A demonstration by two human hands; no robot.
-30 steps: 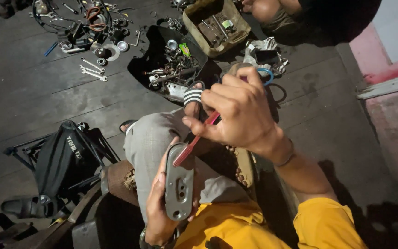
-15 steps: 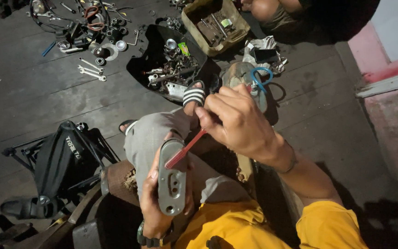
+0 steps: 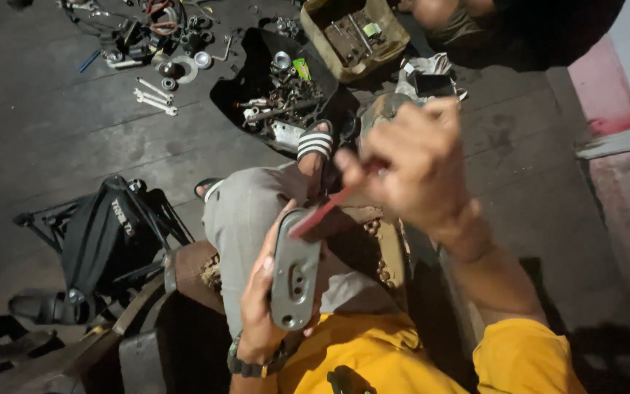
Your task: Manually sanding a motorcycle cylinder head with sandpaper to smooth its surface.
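My left hand grips a grey oblong metal plate with slots and a hole, held upright over my lap. My right hand is closed on a thin red-handled tool whose tip rests on the plate's upper end. The right hand is blurred. Below them are my grey trousers and yellow shirt. A foot in a striped sandal shows just beyond the plate.
A black tray of bolts and metal parts lies ahead on the dark plank floor, with a tan box of tools behind it. Wrenches and loose parts lie at upper left. A black folded frame stands at left. Another person's leg is at top.
My right hand has shifted right and a little down, tilting the red tool against the plate's top. My left hand still holds the plate in the same place.
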